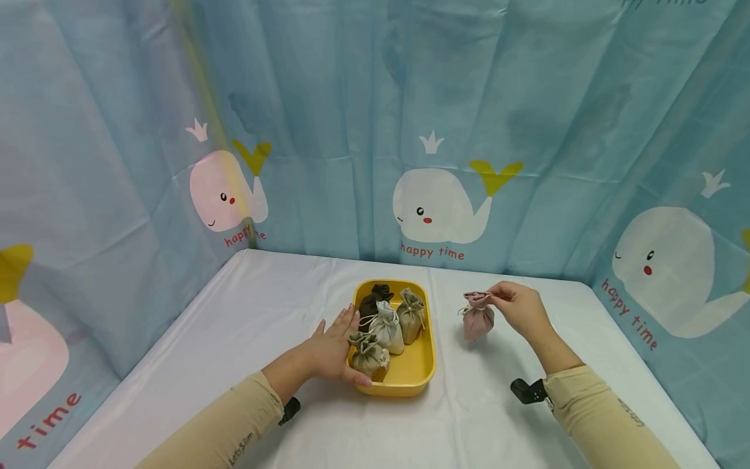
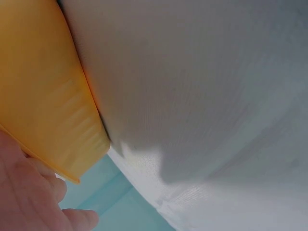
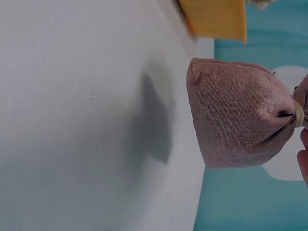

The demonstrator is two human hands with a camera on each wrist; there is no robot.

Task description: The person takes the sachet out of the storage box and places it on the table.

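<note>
Curtained-off tbl booth, rm type unclear: lt-blue curtains (image 1: pixel 328 98) w/ cartoon whales (image 1: pixel 436 207) & "happy time" txt on 3 sides, white cloth (image 1: pixel 281 306) covering the tbl.

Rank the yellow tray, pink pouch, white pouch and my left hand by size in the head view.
1. Yellow tray
2. Left hand
3. Pink pouch and white pouch, too alike to rank
</note>
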